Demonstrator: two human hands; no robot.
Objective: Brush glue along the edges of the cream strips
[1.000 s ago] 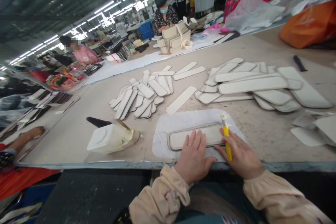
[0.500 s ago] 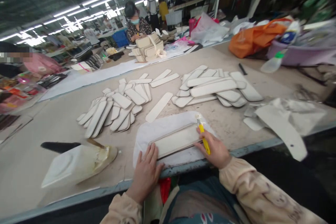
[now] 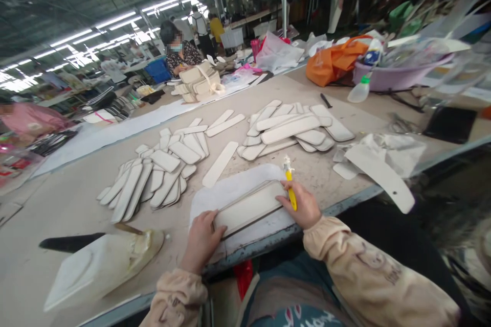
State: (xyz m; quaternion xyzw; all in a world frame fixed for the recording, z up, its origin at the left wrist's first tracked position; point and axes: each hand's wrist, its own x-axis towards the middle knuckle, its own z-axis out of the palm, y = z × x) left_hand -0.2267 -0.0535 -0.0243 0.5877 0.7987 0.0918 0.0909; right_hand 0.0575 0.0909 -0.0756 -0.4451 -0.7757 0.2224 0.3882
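A short stack of long, pale strips with rounded ends [image 3: 249,209] lies on a white sheet [image 3: 203,196] at the table's near edge. My left hand [image 3: 201,240] grips the stack's left end, thumb on top and fingers round the far side. At the other end, my right hand [image 3: 305,207] holds a yellow-handled brush [image 3: 291,191] upright, its bristles caked with white paste. The thumb and fingers of that hand also press on the strips' right end. Beyond the sheet lies a single loose strip [image 3: 220,163].
Piles of similar strips lie at left [image 3: 164,161] and right [image 3: 287,125]. A cut-open white jug [image 3: 88,271] with paste stands near left. Far right are an orange bag [image 3: 333,64], a purple basin [image 3: 399,74] and a curved pale piece [image 3: 383,176]. A co-worker [image 3: 178,53] sits opposite.
My left hand has gone from lying flat on the strips to gripping their left end. My right hand has closed in on their right end, still holding the brush. The view has shifted.
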